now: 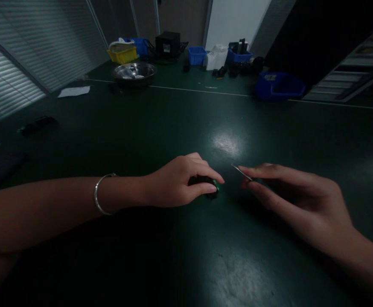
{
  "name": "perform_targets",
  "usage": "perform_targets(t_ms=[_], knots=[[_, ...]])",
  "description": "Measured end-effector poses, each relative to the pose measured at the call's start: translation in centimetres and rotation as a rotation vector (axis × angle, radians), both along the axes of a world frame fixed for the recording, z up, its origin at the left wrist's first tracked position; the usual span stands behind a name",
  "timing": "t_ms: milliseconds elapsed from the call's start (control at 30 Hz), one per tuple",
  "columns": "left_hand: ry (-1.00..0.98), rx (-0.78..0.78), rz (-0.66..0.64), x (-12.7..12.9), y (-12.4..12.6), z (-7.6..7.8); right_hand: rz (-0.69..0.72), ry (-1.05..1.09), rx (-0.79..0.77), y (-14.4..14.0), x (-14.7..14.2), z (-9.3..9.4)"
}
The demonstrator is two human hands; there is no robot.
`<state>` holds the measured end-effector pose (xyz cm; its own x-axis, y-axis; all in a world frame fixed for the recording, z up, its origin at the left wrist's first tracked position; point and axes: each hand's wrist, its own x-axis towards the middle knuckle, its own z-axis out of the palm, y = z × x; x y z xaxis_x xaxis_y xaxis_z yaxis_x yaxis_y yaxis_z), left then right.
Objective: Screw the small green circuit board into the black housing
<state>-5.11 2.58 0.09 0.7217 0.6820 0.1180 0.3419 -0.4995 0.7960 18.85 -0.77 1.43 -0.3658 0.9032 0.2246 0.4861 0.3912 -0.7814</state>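
My left hand (182,181), with a silver bangle (97,195) on its wrist, is closed around a small dark object with a green part (217,186) at its right end. Most of that object is hidden under the fingers, so its kind does not show. To the right, my right hand (297,198) pinches a thin, flat, silvery piece (241,172) between thumb and fingertips. That piece is tilted and held above the table, apart from the dark object.
The dark green table (173,119) reflects light. Toward the back stand a metal bowl (134,74), a yellow bin (122,55), a black box (167,44) and a blue bin (279,87). White paper (74,91) and a dark item (38,125) lie at the left.
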Motion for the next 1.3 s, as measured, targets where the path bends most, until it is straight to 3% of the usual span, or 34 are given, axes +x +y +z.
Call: perform_targets(t_ms=[100, 333, 533, 667, 867, 1100, 1300], knots=[[0.091, 0.115, -0.037, -0.1, 0.0, 0.2, -0.004, 0.004, 0.0, -0.1, -0.1, 0.2], [0.239, 0.217, -0.056, -0.2, 0.0, 0.5, -0.001, -0.007, -0.01, -0.1, -0.2, 0.2], [0.199, 0.222, -0.006, -0.1, -0.1, 0.3, -0.024, -0.006, -0.03, 0.0, -0.3, 0.4], [0.177, 0.276, 0.079, 0.1, -0.3, 0.6, -0.082, -0.075, 0.05, 0.2, -0.2, 0.0], [0.253, 0.338, 0.032, 0.2, -0.3, 0.6, -0.051, -0.17, 0.116, 0.3, -0.2, -0.4], [0.202, 0.251, 0.022, 0.4, -0.4, 0.5, 0.122, -0.261, -0.022, 0.0, -0.7, -0.2], [-0.011, 0.086, 0.061, 0.4, -0.5, 0.7, 0.109, -0.312, -0.05, -0.1, -1.3, -0.6]])
